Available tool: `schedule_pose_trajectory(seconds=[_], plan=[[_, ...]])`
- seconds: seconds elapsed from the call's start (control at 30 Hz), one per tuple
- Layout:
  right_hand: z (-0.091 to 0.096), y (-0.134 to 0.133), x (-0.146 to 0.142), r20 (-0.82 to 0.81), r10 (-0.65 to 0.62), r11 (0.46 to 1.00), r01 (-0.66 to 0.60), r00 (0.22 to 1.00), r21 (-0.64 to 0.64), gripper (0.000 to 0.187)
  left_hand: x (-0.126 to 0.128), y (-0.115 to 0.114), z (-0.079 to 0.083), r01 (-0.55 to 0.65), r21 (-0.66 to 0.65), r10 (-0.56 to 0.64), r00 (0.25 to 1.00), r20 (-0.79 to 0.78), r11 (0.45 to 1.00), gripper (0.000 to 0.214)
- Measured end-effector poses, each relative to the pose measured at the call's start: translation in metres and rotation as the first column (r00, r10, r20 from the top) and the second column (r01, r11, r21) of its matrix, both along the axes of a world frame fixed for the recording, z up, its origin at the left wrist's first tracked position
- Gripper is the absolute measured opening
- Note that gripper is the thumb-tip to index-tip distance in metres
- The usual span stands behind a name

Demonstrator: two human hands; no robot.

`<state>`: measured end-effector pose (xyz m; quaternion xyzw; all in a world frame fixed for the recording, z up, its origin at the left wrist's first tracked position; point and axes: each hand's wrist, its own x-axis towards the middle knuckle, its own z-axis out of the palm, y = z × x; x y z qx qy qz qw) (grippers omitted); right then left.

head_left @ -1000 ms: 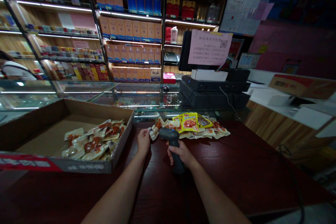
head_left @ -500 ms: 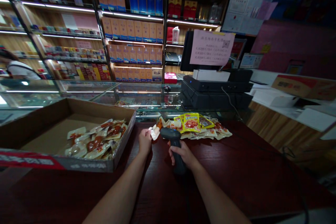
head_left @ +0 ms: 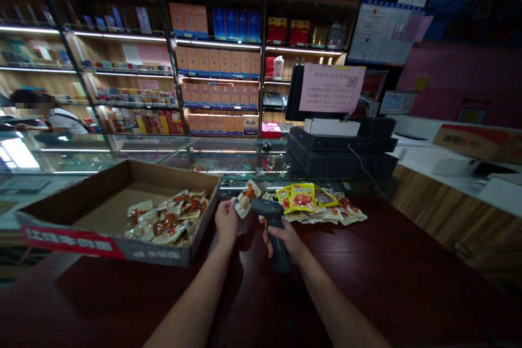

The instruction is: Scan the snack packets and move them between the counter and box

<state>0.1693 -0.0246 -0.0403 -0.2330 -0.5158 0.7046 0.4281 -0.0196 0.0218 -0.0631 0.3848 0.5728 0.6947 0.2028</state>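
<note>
My left hand (head_left: 227, 223) pinches the edge of a clear and white snack packet (head_left: 247, 199) with brown food inside, raised above the counter. In my right hand (head_left: 285, 239) is a dark barcode scanner (head_left: 277, 244), gripped by its handle, its head turned toward that packet. Behind the scanner lies a pile of similar packets (head_left: 346, 215), with yellow snack bags (head_left: 303, 197) on top. To the left of my left hand, a shallow cardboard box (head_left: 122, 250) holds more vacuum-packed snacks (head_left: 167, 223) in its right part.
The dark red wooden counter (head_left: 253, 304) lies under my arms. A glass display case (head_left: 228, 152) runs behind it. A till with a monitor (head_left: 296, 92) and pink notice stands at back right. Shelves of boxed goods line the wall; a person (head_left: 65, 119) is at far left.
The packet in my left hand has tilted upward, showing more of its brown contents. My view has shifted slightly left and up. The scanner stays in my right hand.
</note>
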Motion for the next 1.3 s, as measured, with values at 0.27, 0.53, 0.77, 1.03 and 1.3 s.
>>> schedule_pose_trajectory(seconds=[0.27, 0.53, 0.77, 1.03, 1.3], plan=[[0.032, -0.012, -0.040, 0.011, 0.100, 0.993, -0.100, 0.995, 0.065, 0.040, -0.067, -0.029, 0.059, -0.220, 0.134, 0.202, 0.970, 0.136, 0.966, 0.025], [0.039, -0.019, -0.076, 0.027, 0.186, 0.979, -0.188, 0.982, 0.075, 0.039, -0.115, -0.064, 0.077, -0.504, 0.126, 0.504, 0.863, 0.031, 0.855, 0.043], [0.030, -0.018, -0.078, 0.023, 0.197, 0.978, -0.198, 0.980, 0.069, 0.040, -0.086, -0.080, 0.087, -0.499, 0.267, 0.552, 0.813, -0.186, 0.824, 0.035], [0.016, -0.009, -0.029, 0.013, 0.031, 0.999, -0.031, 0.999, 0.031, 0.038, -0.017, -0.053, 0.042, -0.044, 0.150, 0.099, 0.921, -0.377, 0.988, 0.022], [-0.011, 0.010, 0.037, -0.066, -0.145, 0.989, 0.146, 0.987, 0.006, 0.029, 0.062, -0.028, 0.008, 0.049, -0.628, -0.544, 0.554, -0.630, 0.777, 0.038]])
